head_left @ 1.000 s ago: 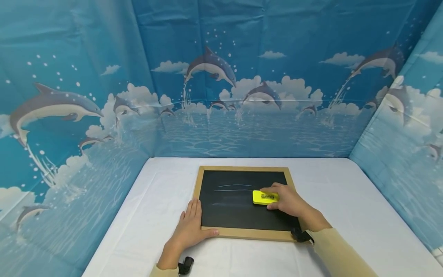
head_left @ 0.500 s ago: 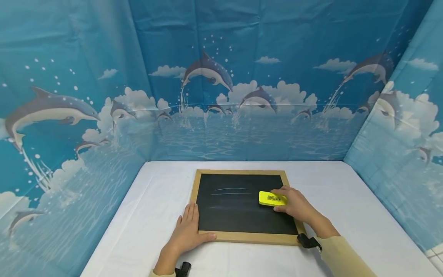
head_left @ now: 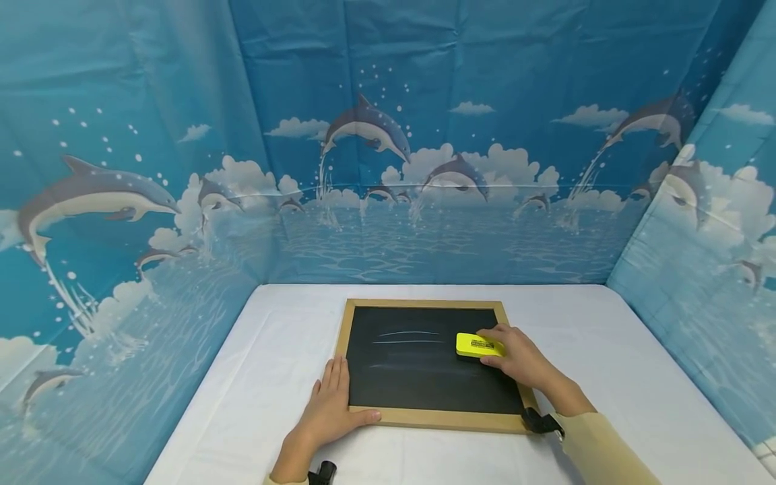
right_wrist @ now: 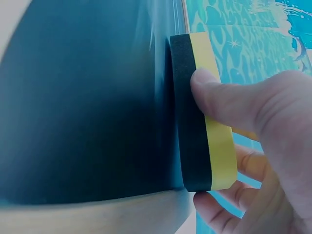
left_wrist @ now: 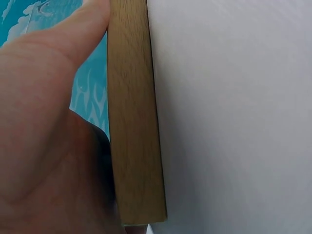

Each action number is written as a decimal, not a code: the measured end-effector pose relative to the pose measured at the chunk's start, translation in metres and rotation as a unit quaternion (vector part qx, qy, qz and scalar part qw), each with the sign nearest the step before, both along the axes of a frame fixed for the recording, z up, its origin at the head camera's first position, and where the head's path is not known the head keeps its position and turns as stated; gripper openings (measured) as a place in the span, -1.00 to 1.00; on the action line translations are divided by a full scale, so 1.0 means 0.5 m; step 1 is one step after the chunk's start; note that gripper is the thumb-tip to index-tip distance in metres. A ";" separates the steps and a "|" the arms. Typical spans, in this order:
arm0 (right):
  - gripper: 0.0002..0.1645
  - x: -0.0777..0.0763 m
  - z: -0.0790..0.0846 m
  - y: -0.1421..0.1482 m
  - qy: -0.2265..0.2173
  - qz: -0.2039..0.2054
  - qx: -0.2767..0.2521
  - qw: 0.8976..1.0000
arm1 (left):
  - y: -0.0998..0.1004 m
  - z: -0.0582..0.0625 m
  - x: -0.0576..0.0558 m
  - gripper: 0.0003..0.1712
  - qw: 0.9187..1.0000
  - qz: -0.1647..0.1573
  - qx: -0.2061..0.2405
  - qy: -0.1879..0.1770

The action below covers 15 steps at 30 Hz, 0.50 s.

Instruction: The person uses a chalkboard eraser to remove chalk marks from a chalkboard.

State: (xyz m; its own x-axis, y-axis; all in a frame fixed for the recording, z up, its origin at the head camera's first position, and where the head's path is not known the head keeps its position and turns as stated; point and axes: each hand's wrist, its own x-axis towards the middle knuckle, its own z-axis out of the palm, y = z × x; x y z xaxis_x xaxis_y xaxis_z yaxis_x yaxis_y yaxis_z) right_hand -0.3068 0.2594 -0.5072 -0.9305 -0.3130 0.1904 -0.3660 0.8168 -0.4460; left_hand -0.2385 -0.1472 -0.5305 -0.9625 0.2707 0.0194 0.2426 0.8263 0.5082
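A small blackboard (head_left: 412, 394) with a wooden frame lies flat before me. Two thin chalk lines and a fainter smudge cross its dark surface. My left hand (head_left: 327, 411) rests at its lower left corner, fingers extended along the left side and thumb on the bottom rail. In the left wrist view, that thumb touches the wooden frame (left_wrist: 131, 112). Over the board's right part, my right hand (head_left: 518, 360) pinches a yellow board eraser (head_left: 475, 345) between thumb and fingers. Its black felt side (right_wrist: 190, 117) faces the board; I cannot tell whether it touches.
The board lies on a table with a white cloth (head_left: 606, 357). Blue curtains (head_left: 424, 236) printed with dolphins enclose the table at the back and both sides. A black wrist camera (head_left: 541, 422) on the right wrist sits over the board's lower right corner.
My right hand has moved the eraser a little to the right across the board, mostly in the first half second. The left hand stays at the board's corner. The head view has shifted slightly.
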 end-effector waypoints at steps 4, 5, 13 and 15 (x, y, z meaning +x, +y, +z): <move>-0.28 -0.003 0.005 -0.002 -0.003 0.001 0.007 1.000 | 0.000 0.004 -0.002 0.56 1.000 0.003 0.006 -0.005; -0.28 -0.004 0.007 -0.001 -0.007 0.001 0.008 1.000 | 0.001 0.006 -0.002 0.56 1.000 0.002 0.008 -0.005; -0.27 -0.020 0.013 -0.014 -0.013 0.021 0.027 0.999 | 0.000 0.013 0.000 0.58 1.000 0.001 -0.001 -0.010; -0.28 -0.026 0.015 -0.022 -0.017 0.024 0.029 0.999 | 0.000 0.012 0.000 0.59 1.000 0.002 -0.003 -0.012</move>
State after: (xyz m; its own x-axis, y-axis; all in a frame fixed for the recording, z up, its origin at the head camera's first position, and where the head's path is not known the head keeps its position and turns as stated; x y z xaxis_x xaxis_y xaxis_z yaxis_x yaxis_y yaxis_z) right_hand -0.3197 0.2486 -0.4999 -0.9193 -0.3680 0.1396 -0.3919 0.8235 -0.4102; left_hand -0.2386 -0.1474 -0.5243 -0.9638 0.2665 -0.0056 0.2267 0.8305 0.5089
